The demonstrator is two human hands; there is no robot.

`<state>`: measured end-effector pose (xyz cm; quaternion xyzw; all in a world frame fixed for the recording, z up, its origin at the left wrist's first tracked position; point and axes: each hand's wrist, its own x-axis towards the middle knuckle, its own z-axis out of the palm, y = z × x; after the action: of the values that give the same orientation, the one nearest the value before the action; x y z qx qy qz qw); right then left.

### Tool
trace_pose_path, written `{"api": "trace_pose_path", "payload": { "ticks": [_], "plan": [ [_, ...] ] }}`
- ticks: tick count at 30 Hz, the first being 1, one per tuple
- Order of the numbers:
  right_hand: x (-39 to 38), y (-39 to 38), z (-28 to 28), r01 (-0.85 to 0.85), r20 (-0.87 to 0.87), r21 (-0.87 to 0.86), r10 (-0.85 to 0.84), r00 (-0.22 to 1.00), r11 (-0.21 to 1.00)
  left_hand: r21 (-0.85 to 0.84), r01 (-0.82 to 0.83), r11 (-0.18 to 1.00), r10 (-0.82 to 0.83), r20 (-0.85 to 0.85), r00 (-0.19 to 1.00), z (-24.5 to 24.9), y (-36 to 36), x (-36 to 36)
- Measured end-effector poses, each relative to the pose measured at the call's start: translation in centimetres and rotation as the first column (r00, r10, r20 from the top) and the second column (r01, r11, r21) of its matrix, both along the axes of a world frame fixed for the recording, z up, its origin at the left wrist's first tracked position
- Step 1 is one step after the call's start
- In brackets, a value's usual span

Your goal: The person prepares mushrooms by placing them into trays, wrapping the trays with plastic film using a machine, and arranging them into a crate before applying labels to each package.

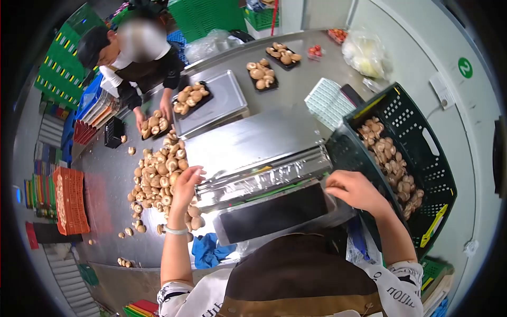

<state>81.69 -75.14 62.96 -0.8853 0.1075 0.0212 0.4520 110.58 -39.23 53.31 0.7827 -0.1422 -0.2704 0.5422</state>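
Note:
My left hand rests on the left end of a cling film wrapping machine, fingers curled at the film roll beside a heap of loose mushrooms. My right hand pinches the right edge of the clear film stretched over the machine's black plate. Whether a tray lies under the film is hidden.
A dark crate of mushrooms stands at my right. Across the steel table a co-worker's hands fill a black tray of mushrooms. More filled trays, a steel scale tray, an orange crate and a blue cloth lie about.

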Motion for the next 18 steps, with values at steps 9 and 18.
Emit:
{"api": "trace_pose_path", "payload": {
  "ticks": [9, 18],
  "plan": [
    [26.5, 1.4, -9.4, 0.020, -0.051, 0.373, -0.001, 0.999, 0.927, -0.150, -0.384, 0.911, 0.381, -0.051, 0.923, -6.0, 1.7, 18.4],
    [51.7, 2.4, -18.8, 0.078, -0.011, 0.278, -0.078, 0.997, 0.957, -0.051, -0.376, 0.925, 0.361, -0.183, 0.914, -12.1, -4.2, 32.6]
  ]
}}
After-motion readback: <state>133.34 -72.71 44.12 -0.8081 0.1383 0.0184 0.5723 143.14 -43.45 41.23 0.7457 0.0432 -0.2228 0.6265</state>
